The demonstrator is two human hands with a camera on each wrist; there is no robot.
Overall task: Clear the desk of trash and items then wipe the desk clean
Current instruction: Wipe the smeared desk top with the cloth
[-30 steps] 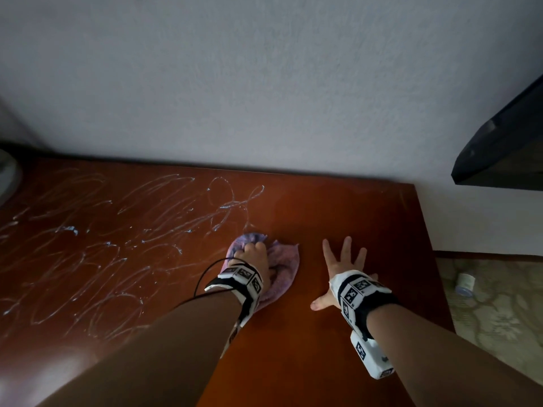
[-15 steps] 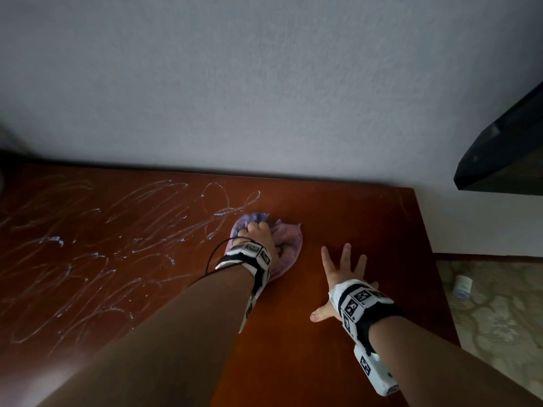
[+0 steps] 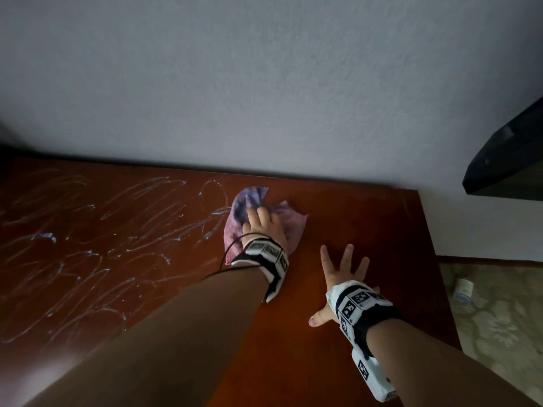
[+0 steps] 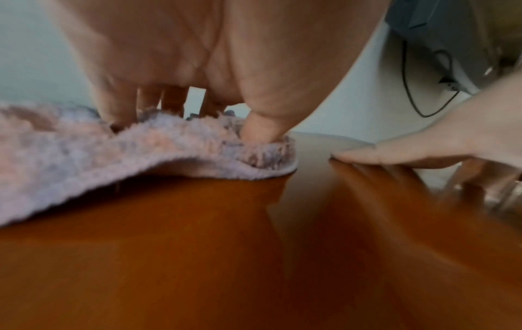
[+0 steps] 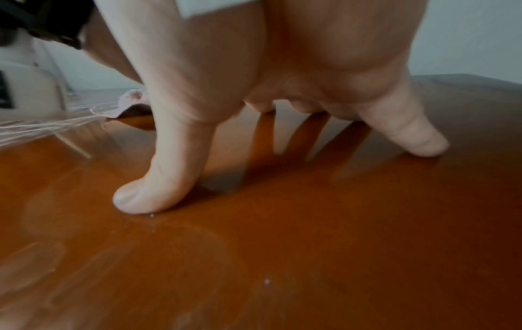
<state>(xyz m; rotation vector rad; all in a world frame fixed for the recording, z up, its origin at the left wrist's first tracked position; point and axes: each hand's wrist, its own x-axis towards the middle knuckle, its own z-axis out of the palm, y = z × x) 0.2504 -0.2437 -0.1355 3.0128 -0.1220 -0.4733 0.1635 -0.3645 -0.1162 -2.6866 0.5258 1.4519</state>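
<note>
A pink and purple cloth [image 3: 289,223] lies bunched on the reddish wooden desk [image 3: 367,227], near the back wall. My left hand [image 3: 260,223] presses down on it with the fingers spread over the fabric; in the left wrist view the fingertips and thumb of that hand [image 4: 180,105] sink into the cloth [image 4: 84,156]. My right hand [image 3: 343,270] rests flat on the bare wood to the cloth's right, fingers splayed and holding nothing. Its thumb and little finger touch the desk [image 5: 310,223] in the right wrist view. White smear streaks [image 3: 132,230] cover the desk's left half.
The desk's right edge [image 3: 435,259] drops to a patterned floor where a small white and blue container [image 3: 464,290] lies. A dark flat object [image 3: 511,160] juts out from the wall at upper right. A pale wall runs right behind the desk.
My left hand has pushed the cloth away from me toward the wall, over the streaks' right end. The right hand has stayed planted on the desk.
</note>
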